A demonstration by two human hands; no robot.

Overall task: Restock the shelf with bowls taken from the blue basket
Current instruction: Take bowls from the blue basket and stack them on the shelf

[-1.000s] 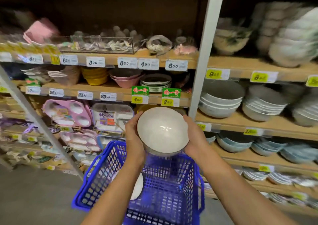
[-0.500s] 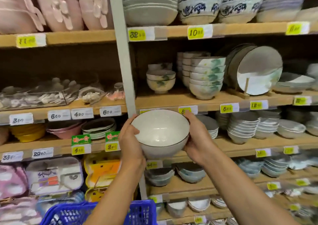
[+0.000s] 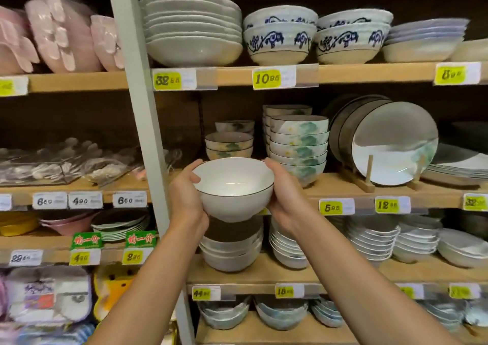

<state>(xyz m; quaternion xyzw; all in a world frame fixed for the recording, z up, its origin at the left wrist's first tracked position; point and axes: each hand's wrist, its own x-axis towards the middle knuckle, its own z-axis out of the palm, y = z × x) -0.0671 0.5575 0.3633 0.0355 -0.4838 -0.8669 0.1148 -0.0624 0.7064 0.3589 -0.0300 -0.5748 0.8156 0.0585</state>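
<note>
1. We hold a white bowl [image 3: 233,187] upright between both hands, in front of the wooden shelf [image 3: 333,186].
2. Our left hand [image 3: 186,199] curls round its left side, and our right hand [image 3: 286,199] curls round its right.
3. A short stack of bowls [image 3: 229,145] stands just behind it.

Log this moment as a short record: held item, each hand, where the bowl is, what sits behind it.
held item: white bowl, dark rim, upright, empty
left hand: grips the bowl's left side
right hand: grips the bowl's right side
position: held in front of the wooden shelf, not yet set down
behind it: short stack of green-patterned bowls; taller stack to its right
</note>
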